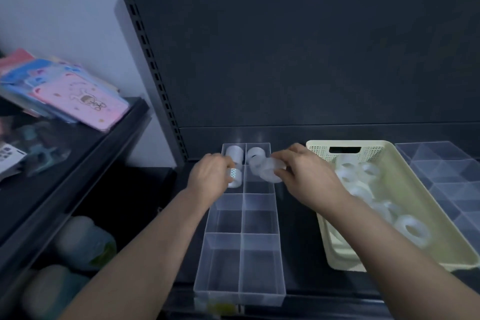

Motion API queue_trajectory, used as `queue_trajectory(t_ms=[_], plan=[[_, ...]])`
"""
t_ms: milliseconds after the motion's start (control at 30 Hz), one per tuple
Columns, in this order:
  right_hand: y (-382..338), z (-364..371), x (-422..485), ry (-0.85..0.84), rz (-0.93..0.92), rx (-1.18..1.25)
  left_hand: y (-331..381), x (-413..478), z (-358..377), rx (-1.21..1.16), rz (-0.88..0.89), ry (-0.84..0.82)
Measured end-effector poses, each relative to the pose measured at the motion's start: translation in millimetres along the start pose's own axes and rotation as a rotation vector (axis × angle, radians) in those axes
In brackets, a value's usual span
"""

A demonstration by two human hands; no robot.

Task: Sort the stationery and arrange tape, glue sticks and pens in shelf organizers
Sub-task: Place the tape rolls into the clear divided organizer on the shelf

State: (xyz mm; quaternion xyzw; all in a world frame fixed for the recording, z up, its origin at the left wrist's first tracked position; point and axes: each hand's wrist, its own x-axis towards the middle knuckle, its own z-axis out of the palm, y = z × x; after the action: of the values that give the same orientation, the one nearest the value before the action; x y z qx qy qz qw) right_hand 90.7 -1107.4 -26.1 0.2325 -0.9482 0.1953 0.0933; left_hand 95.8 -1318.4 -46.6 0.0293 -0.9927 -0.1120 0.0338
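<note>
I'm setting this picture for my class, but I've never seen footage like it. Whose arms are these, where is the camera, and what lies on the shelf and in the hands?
There is no machine here. These are a person's two bare arms, filmed by one camera worn on the head, looking forward and down. On a dark shelf lies a clear organizer split into compartments; the two at the back hold tape. To its right is a cream basket with loose rolls, then a second organizer. The left hand pinches one roll over the organizer. The right hand grips blurred tape, possibly more than one roll, over the next compartment.
</note>
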Motion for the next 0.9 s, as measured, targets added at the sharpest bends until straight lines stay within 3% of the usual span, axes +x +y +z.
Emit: queue_trajectory(t_ms=[300,600,733,900], plan=[[-50.9,24.4,22.1,-0.005,-0.05,0.008,-38.5,-1.3,-12.6,-0.161,0.03,0.117],[-74.1,63.4,40.8,-0.248,-0.029,-0.141,-52.6,-3.8,-24.1,-0.213,0.02,0.162],[-68.4,52.3,36.1,-0.204,0.035,0.0,-44.9,-1.5,-23.6,-0.234,0.065,0.16],[-32.7,14.2,13.0,-0.059,0.066,-0.082,-8.8,3.0,-24.2,-0.278,0.13,0.151]])
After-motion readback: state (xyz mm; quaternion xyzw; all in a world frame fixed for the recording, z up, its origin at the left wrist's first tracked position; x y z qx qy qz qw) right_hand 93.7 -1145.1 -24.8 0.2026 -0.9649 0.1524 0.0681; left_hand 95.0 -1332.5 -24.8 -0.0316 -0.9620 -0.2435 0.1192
